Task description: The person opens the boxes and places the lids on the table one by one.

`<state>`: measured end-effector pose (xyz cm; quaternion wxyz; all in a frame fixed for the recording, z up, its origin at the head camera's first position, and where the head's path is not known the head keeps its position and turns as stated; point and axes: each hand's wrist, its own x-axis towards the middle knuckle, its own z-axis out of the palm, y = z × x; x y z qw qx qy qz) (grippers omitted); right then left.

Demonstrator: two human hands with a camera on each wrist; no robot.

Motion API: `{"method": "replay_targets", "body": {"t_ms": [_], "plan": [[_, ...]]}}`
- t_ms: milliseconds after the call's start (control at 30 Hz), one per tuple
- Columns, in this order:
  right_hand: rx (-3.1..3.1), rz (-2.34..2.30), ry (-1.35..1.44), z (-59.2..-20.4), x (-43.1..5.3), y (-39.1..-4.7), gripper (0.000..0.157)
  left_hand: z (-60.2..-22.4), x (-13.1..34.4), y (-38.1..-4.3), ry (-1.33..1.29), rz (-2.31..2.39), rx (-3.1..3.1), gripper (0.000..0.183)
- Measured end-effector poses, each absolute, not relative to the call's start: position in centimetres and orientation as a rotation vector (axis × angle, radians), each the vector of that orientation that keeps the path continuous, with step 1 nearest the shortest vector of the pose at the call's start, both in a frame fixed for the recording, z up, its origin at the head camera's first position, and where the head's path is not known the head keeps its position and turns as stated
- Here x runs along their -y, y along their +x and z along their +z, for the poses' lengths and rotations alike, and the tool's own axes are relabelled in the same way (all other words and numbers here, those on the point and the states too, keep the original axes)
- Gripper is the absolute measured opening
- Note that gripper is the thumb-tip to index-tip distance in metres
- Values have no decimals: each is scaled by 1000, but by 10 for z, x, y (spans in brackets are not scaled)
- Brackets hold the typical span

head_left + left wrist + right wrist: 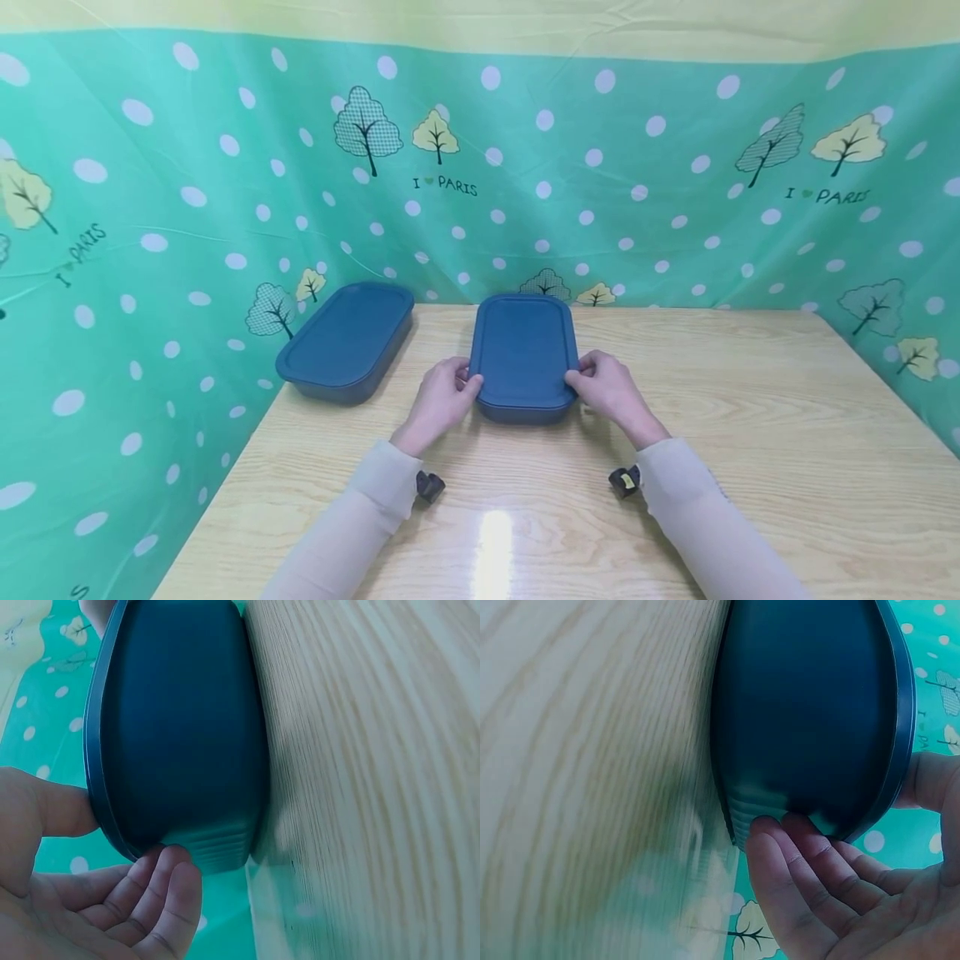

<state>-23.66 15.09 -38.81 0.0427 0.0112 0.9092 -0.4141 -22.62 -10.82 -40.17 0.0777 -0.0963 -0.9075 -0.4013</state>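
Note:
A dark blue lidded container (523, 350) with rounded corners sits on the wooden table in the middle of the head view. My left hand (442, 396) pinches its left rim, thumb on the lid's edge. On the opposite side my right hand (606, 387) holds the rim in the same way. In the left wrist view the fingertips (180, 881) curl beneath the rim, against the ribbed side wall. The right wrist view shows the right thumb (928, 780) at the lid's edge and the fingers below it. The lid hides the container's inside.
A second dark blue lidded container (348, 337) stands to the left, near the table's left edge. Behind the wooden table (750, 433) and along its sides hangs a green dotted cloth (637, 167) with printed trees.

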Motion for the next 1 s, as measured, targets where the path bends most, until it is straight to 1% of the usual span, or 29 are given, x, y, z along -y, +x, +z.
{"method": "replay_targets", "body": {"t_ms": [1000], "plan": [[-2804,-1255,31,-389,-165,-236,39,-406,96,-228,-261,-1319,2696,43]]}}
